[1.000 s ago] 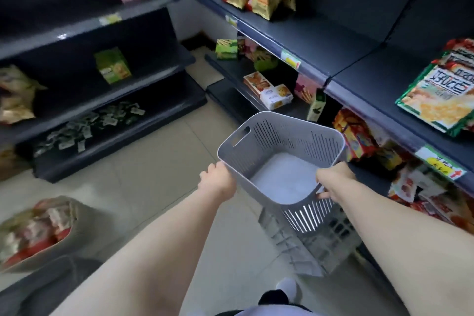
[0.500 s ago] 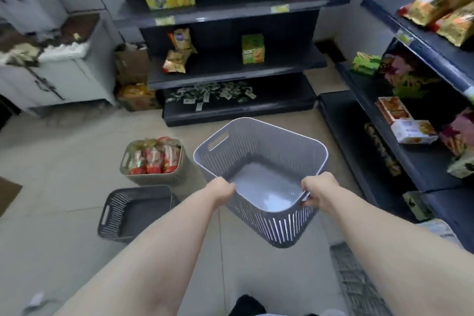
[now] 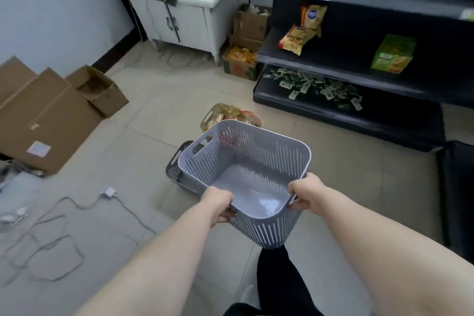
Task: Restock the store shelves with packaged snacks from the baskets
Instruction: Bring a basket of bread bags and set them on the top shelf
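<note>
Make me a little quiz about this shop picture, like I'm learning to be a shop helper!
1. True or false: the grey basket gripped by the left hand and the right hand has snacks inside.
2. What stands just beyond it? A) a basket full of snacks B) a chair C) a bucket
3. Fill the gap: the small green packets lie scattered on the ____ shelf.
Key: 1 false, it is empty. 2 A. 3 bottom.
</note>
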